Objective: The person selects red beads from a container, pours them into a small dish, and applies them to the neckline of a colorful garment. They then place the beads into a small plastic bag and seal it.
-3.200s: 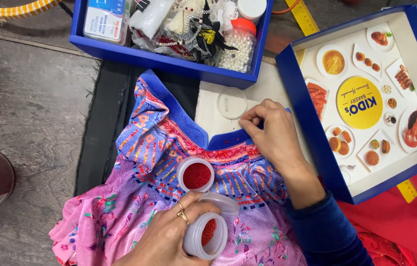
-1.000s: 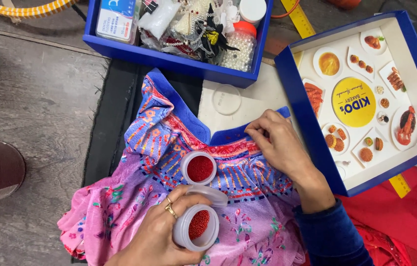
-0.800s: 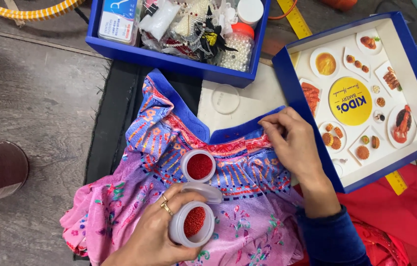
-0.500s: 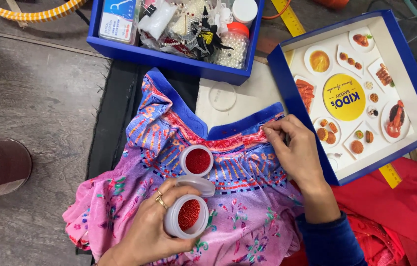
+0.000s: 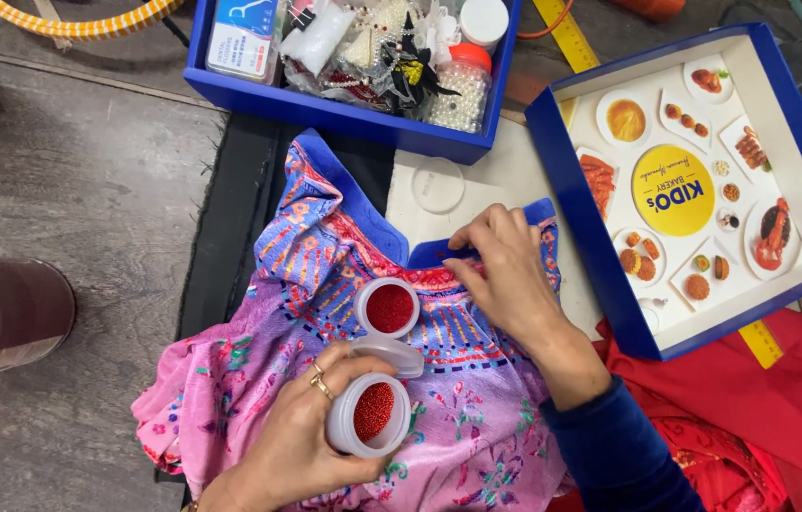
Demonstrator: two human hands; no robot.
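Left hand (image 5: 311, 431) grasps a round translucent plastic pot (image 5: 370, 414) of tiny red beads, its hinged lid (image 5: 389, 308) flipped open, resting on pink patterned garment (image 5: 259, 379) w/ blue neckline. Right hand (image 5: 505, 270) pinches the neckline fabric, fingers closed. Beyond: blue tray (image 5: 344, 109) of bead packets & bottles; at right, blue box lid (image 5: 610, 275) w/ round yellow label, food pics. Red cloth (image 5: 780, 398) lower right.

Left hand (image 5: 301, 436) grips small white jar (image 5: 370, 414) of red beads, jar tilted, mouth toward camera. Second open jar (image 5: 388, 307) of red beads rests on pink patterned garment (image 5: 259, 370), just beside. Right hand (image 5: 507, 270) presses fingertips on garment's blue neckline (image 5: 354, 194) — sleeve dark blue. Blue tray (image 5: 325, 104) of craft supplies above; blue box lid (image 5: 610, 275) at right.
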